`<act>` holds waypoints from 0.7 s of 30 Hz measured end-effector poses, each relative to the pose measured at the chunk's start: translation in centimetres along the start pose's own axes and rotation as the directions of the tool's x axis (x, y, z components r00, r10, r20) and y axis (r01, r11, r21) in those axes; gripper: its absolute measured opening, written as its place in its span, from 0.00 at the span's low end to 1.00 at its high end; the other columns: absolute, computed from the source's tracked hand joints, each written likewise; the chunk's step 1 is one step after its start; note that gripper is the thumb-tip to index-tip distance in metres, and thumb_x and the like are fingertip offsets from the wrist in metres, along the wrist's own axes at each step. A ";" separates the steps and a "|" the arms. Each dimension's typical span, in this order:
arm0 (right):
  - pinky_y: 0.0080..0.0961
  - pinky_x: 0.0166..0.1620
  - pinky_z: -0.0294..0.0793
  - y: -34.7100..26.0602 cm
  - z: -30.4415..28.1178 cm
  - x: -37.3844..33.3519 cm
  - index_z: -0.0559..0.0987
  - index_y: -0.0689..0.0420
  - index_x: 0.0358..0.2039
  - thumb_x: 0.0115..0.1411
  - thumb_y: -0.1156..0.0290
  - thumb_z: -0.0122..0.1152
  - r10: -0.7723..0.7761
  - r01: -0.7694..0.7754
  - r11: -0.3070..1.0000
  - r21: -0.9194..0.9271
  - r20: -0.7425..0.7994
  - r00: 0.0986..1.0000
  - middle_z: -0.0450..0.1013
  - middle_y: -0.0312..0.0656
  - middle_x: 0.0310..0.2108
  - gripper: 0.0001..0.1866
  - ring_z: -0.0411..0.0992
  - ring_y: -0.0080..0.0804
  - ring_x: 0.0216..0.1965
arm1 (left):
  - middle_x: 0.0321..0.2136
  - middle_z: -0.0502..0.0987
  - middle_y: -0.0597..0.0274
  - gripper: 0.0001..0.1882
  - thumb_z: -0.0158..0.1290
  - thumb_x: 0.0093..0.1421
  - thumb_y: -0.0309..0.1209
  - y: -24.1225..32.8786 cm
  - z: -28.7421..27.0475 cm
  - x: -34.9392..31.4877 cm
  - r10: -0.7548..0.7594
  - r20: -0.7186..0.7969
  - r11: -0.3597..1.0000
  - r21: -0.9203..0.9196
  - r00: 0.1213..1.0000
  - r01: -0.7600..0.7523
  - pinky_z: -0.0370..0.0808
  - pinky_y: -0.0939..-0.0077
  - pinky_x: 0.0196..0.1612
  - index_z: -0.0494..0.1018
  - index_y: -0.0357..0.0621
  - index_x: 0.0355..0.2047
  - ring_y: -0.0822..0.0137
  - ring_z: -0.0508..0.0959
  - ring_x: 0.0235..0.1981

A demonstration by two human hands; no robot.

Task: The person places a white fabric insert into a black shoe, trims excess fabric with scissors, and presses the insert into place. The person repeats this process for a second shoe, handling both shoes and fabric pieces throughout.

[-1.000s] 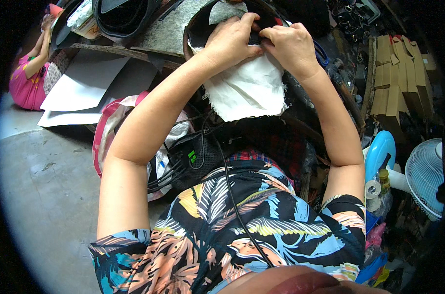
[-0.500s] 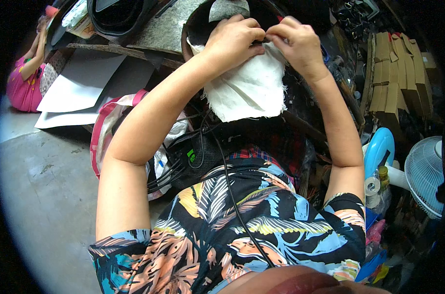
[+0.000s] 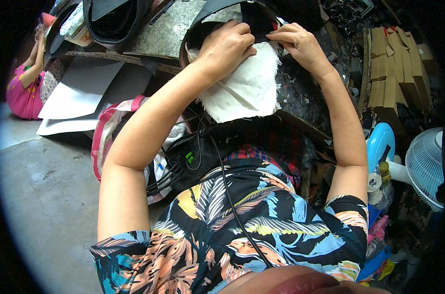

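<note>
A frayed white cloth hangs over the near side of a dark, curved, band-like piece at the top middle. My left hand is closed at the cloth's upper left, its fingers curled over the fabric inside the curve. At the cloth's upper right corner, my right hand pinches with thumb and forefinger by the edge of the fabric. A small red spot shows beside those fingertips. What lies under my left fingers is hidden.
A grey worktop holds a black rounded piece. White sheets lie at left, near a person in pink. Stacked brown cardboard and a fan are at right. A black cable crosses my shirt.
My hands have moved apart, the right one slightly right and down. The dark band has shifted and now arches above them. The cloth has moved a little left.
</note>
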State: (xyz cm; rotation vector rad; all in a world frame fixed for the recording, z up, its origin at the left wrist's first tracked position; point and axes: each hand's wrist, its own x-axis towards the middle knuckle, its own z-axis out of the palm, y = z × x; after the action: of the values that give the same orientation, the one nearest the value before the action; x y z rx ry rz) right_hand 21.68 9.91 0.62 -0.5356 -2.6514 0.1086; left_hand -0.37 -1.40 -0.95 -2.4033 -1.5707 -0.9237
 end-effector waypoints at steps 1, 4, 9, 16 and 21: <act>0.27 0.51 0.78 0.0 -0.2 0.1 0.85 0.50 0.45 0.58 0.76 0.63 0.002 -0.002 1.000 -0.006 0.014 1.000 0.80 0.36 0.44 0.14 0.77 0.33 0.45 | 0.37 0.76 0.59 0.12 0.63 0.56 0.35 0.0 0.1 0.0 0.005 0.006 1.000 0.002 1.000 -0.005 0.75 0.62 0.46 0.78 0.42 0.36 0.56 0.76 0.42; 0.27 0.50 0.79 -0.4 -0.7 0.7 0.85 0.52 0.44 0.59 0.76 0.62 0.087 -0.089 0.996 0.028 0.059 0.994 0.79 0.38 0.43 0.13 0.77 0.34 0.44 | 0.40 0.75 0.58 0.18 0.62 0.57 0.34 0.0 0.3 0.2 -0.031 -0.003 0.998 -0.051 1.000 0.031 0.74 0.62 0.49 0.76 0.44 0.46 0.55 0.75 0.45; 0.29 0.47 0.79 -0.5 -1.1 1.9 0.85 0.56 0.40 0.55 0.74 0.68 0.147 -0.167 0.966 0.197 0.111 0.983 0.79 0.41 0.37 0.11 0.78 0.38 0.41 | 0.44 0.75 0.59 0.22 0.59 0.59 0.32 0.4 0.4 0.3 -0.018 0.067 0.999 -0.033 0.998 0.020 0.73 0.61 0.51 0.74 0.56 0.55 0.55 0.74 0.48; 0.30 0.45 0.80 0.8 -0.1 2.4 0.83 0.57 0.36 0.57 0.72 0.65 -0.124 0.124 0.992 -0.007 0.015 0.992 0.78 0.40 0.36 0.07 0.78 0.37 0.39 | 0.44 0.77 0.65 0.14 0.57 0.60 0.31 0.9 0.0 0.2 0.030 0.107 0.997 0.071 0.994 -0.038 0.74 0.64 0.49 0.82 0.64 0.45 0.60 0.75 0.46; 0.32 0.48 0.77 1.5 0.7 1.5 0.82 0.55 0.36 0.57 0.70 0.65 -0.065 0.068 0.993 0.095 -0.041 0.997 0.78 0.36 0.36 0.07 0.77 0.36 0.42 | 0.43 0.76 0.69 0.13 0.56 0.60 0.35 1.0 0.0 0.3 -0.043 0.145 0.999 0.039 0.989 0.037 0.73 0.65 0.50 0.82 0.64 0.45 0.63 0.74 0.47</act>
State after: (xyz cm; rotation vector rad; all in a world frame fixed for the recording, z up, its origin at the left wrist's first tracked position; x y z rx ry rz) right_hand 20.68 11.85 0.37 -0.4134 -2.6086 0.2026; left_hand 0.59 -1.65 -0.54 -2.4733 -1.6749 -0.7343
